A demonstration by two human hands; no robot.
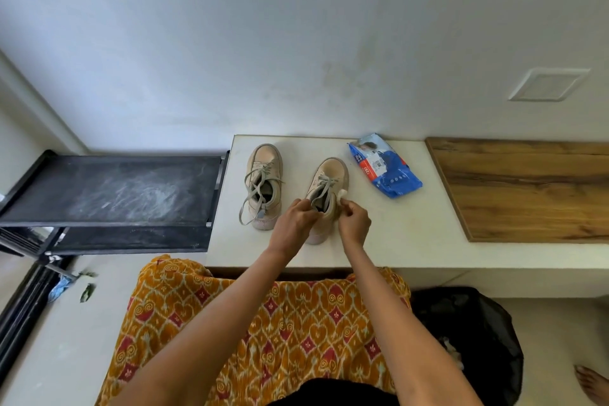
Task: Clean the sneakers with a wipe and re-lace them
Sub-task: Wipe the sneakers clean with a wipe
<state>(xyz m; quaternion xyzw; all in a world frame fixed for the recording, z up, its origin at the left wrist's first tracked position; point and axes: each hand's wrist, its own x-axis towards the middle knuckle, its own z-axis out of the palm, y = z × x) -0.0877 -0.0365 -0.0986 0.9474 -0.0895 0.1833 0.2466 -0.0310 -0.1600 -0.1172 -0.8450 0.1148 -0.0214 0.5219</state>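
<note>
the blue wipes packet (385, 164) carries a red label reading "(72)"; its other print is too small.

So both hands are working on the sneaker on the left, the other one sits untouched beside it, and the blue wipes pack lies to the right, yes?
Not quite. The head view shows both the left hand and the right hand at the right sneaker; the left sneaker is the one sitting untouched. The blue wipes pack does lie to the right.

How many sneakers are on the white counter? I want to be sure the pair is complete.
2. One sneaker lies free at the left; the other sneaker sits right of it, with the left hand and the right hand at its collar. None seems hidden.
</note>
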